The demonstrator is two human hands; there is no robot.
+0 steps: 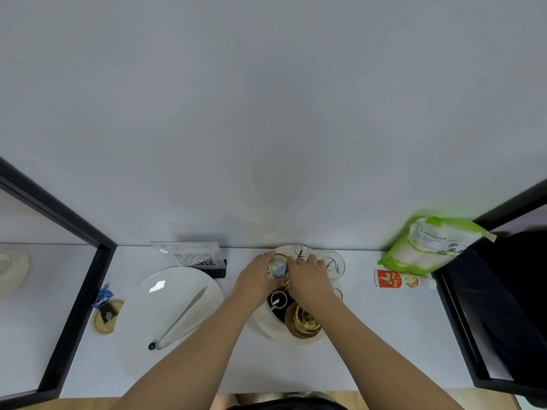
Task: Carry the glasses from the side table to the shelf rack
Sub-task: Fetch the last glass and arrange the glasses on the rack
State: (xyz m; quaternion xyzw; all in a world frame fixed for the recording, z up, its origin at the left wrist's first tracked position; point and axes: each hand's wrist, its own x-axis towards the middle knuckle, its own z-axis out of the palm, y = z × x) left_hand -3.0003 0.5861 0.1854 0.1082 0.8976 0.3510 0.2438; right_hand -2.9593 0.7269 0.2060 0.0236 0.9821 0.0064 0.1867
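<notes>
Glass [278, 270]: upright, over the rack [299, 294] on the white shelf [370, 335], held between both hands.
Left hand [255, 282]: fingers curled round the glass's left side.
Right hand [309, 280]: fingers curled against its right side, grasping.
Second glass [334, 263]: inverted on a peg, just right.
Gold glass [305, 319]: on the near side of the rack.
Plate [142, 315] with tongs [182, 318]: left, apart.
Step, judged: seating the glass. Advice: turn it mouth-down, centre it over a free peg, lower slowly, keep clear of neighbours.

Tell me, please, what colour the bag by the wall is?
Green and white bag, with a panda picture, seen in the head view.
</notes>
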